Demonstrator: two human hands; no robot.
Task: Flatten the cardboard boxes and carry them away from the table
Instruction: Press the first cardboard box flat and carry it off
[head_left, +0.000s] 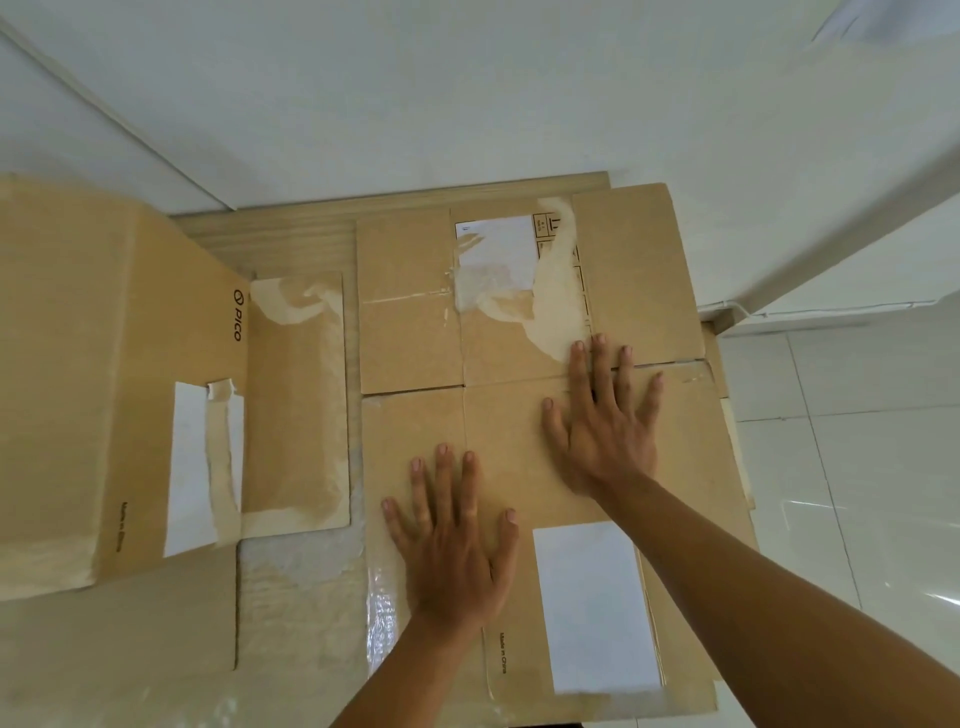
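Observation:
A flattened brown cardboard box (405, 332) lies on the right half of the table, with white labels and torn tape on it. My left hand (452, 535) presses flat on its near panel, fingers spread. My right hand (602, 421) presses flat further back and to the right, fingertips at the seam between panels. A second box (104, 364), printed PICO, still stands up on the left, with one flap (296, 405) lying open toward the middle.
The wooden table (291, 239) shows at the back between the boxes, against a white wall (415, 93). Clear tape and plastic film (301, 582) lie between the boxes near me. White tiled floor (857, 467) drops away to the right.

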